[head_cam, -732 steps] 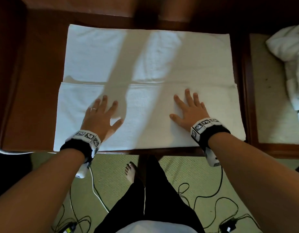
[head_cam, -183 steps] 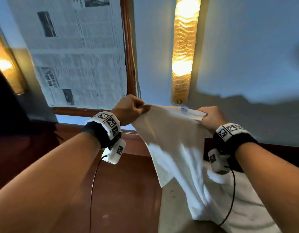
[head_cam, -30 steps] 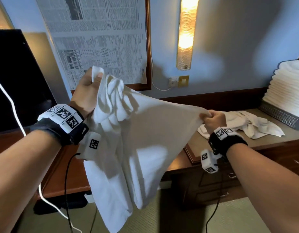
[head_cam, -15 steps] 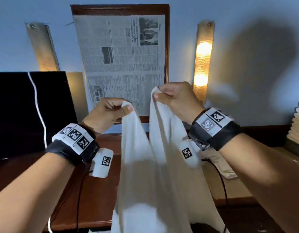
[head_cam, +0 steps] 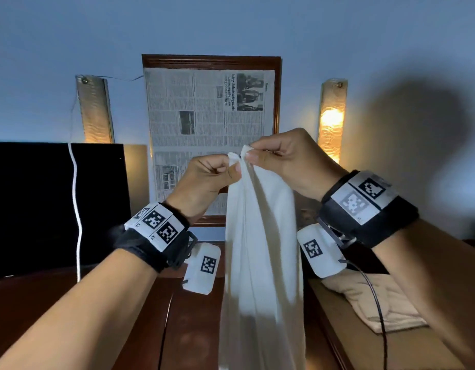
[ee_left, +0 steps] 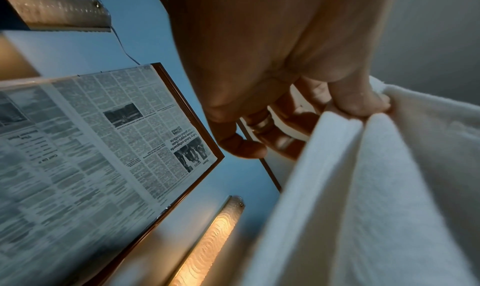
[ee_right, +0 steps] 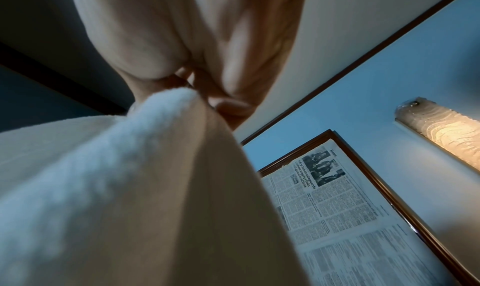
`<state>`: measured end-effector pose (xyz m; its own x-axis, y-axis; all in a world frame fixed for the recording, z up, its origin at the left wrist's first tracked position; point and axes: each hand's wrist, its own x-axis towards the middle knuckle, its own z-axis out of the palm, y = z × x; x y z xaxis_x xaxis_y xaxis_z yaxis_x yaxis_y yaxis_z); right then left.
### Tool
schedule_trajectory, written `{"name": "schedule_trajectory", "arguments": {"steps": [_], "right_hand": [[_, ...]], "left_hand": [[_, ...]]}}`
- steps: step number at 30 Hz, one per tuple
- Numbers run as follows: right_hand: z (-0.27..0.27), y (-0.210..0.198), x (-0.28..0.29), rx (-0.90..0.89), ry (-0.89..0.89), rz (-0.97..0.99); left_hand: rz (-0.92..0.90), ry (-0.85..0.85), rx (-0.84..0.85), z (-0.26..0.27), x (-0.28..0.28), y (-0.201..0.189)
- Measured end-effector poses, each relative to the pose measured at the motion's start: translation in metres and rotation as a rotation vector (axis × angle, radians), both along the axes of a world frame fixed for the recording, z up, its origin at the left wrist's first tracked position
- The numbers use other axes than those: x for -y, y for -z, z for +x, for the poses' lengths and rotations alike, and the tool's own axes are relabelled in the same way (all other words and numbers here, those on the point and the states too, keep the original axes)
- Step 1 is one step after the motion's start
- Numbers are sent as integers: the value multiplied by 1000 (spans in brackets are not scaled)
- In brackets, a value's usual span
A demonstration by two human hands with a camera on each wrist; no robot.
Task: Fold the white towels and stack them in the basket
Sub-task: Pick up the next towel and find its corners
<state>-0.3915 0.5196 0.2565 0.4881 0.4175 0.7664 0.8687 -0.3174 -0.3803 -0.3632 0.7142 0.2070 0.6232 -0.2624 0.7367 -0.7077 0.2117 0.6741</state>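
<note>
From the head cam we've got the left hand (head_cam: 204, 180) and right hand (head_cam: 287, 161) each pinching a top corner of the white towel (head_cam: 260, 249), corners touching, the rest hanging straight below over the wooden desk (head_cam: 151, 329). Left wrist: thumb clamps the towel edge. Right wrist: blurry, probably the same pinch.

Wooden desk (head_cam: 193, 329); crumpled towel (head_cam: 375, 303) on top
</note>
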Motion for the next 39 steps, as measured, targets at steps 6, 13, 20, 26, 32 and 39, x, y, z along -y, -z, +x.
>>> {"name": "schedule_trajectory", "arguments": {"steps": [6,13,20,26,32,39], "right_hand": [[3,5,5,-64,-36,-8],[14,33,-9,-398,-311,85],[39,75,-11,-329,6,153],[47,98,-14,-204,173,-35],[55,112,-7,-152,277,9],[67,138,33,-361,116,149]], "left_hand": [[30,84,-70,3,7,0],[-32,8,-183,4,9,12],[-43,-32,-456,-4,8,56],[193,-223,-334,-7,13,74],[400,-420,-172,11,21,78],[411,-345,-180,41,34,77]]}}
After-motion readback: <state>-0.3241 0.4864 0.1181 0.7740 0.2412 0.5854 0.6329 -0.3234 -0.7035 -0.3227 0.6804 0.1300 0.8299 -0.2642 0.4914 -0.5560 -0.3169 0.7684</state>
